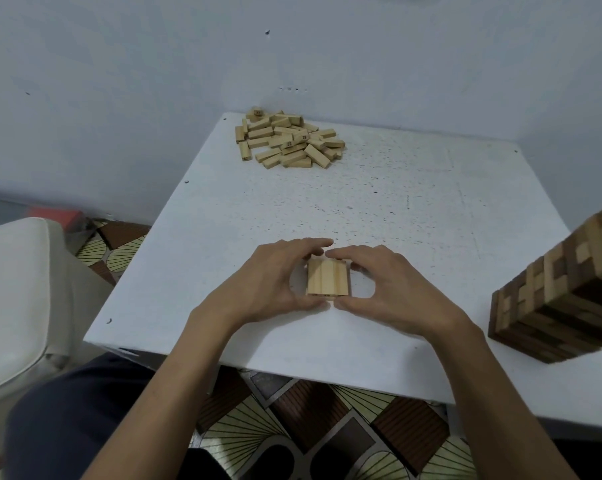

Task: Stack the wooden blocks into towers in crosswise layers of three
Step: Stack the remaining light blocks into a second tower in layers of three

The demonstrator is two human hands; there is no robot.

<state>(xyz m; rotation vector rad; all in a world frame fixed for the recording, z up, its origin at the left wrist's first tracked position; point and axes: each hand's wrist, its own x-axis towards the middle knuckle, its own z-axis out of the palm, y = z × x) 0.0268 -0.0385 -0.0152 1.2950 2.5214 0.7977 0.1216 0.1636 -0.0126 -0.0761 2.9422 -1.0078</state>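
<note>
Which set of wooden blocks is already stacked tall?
The dark-and-light tower on the right; the loose heap lies scattered, and the low stack is barely begun.

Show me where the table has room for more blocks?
The bare middle of the table, between the loose block pile at the far left corner and the small stack. Also far right, behind the dark tower. Crowded: around that stack, gripped by left hand and right hand.

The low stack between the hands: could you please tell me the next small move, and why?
Probably release the low stack and reach for the loose pile. Its top already shows three blocks side by side, framed by the left hand and right hand, so a crosswise layer needs fresh blocks.
</note>
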